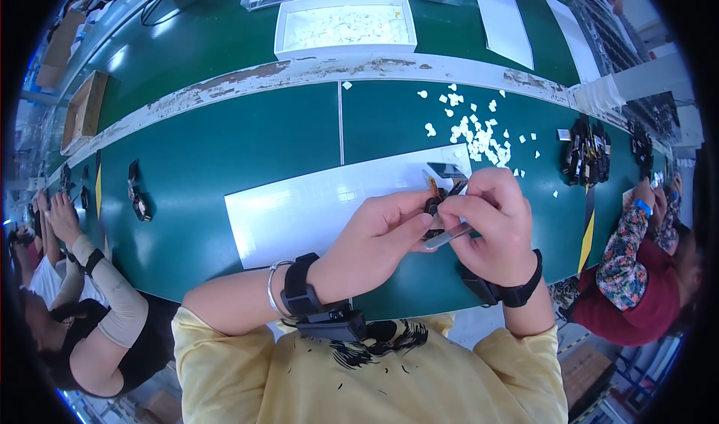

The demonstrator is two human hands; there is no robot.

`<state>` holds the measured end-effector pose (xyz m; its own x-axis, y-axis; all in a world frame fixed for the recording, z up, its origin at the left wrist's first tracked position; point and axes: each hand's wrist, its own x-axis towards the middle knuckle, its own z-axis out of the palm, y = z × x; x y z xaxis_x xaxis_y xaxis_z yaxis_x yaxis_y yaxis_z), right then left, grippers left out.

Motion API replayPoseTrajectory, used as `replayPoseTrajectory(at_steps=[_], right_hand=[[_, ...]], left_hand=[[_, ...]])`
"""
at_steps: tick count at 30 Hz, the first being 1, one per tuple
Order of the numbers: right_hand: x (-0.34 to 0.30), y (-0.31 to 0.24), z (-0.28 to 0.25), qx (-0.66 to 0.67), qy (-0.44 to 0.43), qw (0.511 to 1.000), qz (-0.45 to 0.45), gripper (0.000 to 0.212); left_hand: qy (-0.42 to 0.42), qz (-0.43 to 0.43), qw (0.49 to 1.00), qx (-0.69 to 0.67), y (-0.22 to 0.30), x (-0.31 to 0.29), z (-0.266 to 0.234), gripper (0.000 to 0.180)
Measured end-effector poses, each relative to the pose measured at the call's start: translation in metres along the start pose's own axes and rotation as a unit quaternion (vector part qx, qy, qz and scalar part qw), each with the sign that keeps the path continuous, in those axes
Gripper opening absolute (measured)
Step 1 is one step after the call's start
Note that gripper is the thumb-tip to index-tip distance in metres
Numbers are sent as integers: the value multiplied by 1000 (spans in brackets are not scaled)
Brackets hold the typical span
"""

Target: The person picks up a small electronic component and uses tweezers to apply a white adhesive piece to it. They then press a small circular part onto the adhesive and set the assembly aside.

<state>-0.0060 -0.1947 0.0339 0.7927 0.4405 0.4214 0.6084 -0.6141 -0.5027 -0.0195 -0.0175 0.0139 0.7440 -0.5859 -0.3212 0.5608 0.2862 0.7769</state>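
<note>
Over the right end of a white sheet [299, 207], my left hand [367, 237] grips a small black electronic assembly [432, 205] between thumb and fingers. A little dark screen [447, 170] and an orange flex strip [432, 184] stick up beyond the fingertips; whether the screen is joined to the assembly cannot be made out. My right hand [494, 226] is closed round metal tweezers [451, 235], its thumb and index finger pinched close against the assembly. The fingers hide most of the assembly and the point of contact.
Small white stickers or tabs [483, 141] lie scattered beyond my right hand. Black assemblies [588, 151] are piled at the right, and another [137, 193] lies at the left. A white box [344, 27] of white bits stands past the ledge [314, 68]. Co-workers sit on both sides.
</note>
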Motion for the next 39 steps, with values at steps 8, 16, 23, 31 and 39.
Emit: replayPoseTrajectory(at_steps=[8,16,23,31,39], right_hand=[[2,-7,1,-39,18,998,55,19],[0,-7,-12,73,48,993,79,15],[-26,23,-52,49,71,985,150,11],[-57,106,-108,-203,90,932,287,20],[-25,111,-110,-302,75,899,310,12]], left_hand=[[81,145,964,207,-8,2,9,27],[90,40,986,138,12,13,-6,24],[210,94,951,208,44,-23,-48,28],[518,19,524,675,70,-183,-203,31],[567,72,459,681,85,-199,-201,34]])
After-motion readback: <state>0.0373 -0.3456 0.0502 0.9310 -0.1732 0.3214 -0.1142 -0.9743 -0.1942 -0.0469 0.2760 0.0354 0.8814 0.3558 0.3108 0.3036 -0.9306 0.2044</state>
